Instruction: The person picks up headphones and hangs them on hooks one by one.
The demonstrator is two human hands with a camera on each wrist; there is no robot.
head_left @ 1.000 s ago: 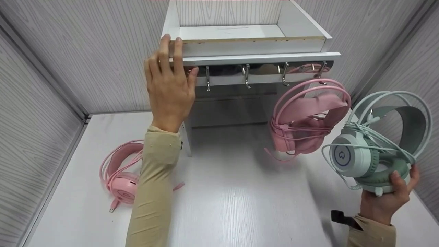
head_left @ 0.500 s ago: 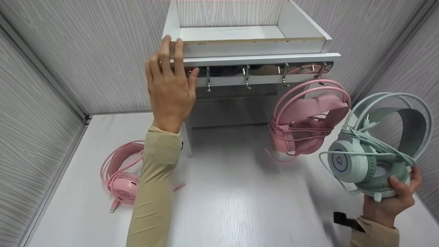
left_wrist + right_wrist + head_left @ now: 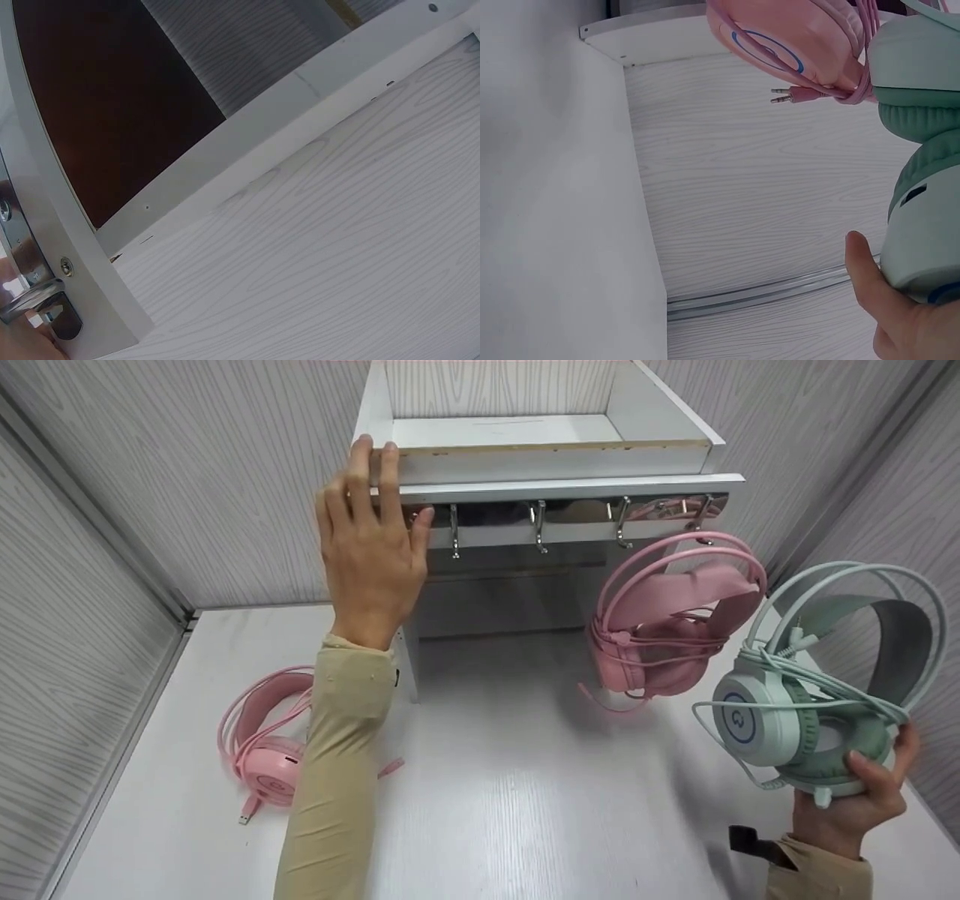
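My left hand (image 3: 373, 559) lies with straight fingers against the left end of the white shelf unit (image 3: 555, 469), thumb beside the metal hook rail (image 3: 495, 514). A hook (image 3: 34, 298) shows close to it in the left wrist view. At the right, my right hand (image 3: 855, 802) holds mint-green headphones (image 3: 757, 716) by the lower ear cup, their cable wound around them. Left of these, pink headphones (image 3: 675, 630) hang at the rail's right end, cable wrapped. In the right wrist view the green ear cup (image 3: 930, 232) is above my thumb, near the pink headphones (image 3: 795, 37).
A second pair of pink headphones (image 3: 274, 769) lies on the white table (image 3: 517, 810) at the left, partly behind my left forearm. Several metal hooks (image 3: 541, 529) stick out along the rail. Wood-patterned panels (image 3: 247, 472) close in the back and both sides.
The green headphones and my right hand have dipped slightly, with the near ear cup shifting a little left and down. My left hand and both pink pairs stay in place.
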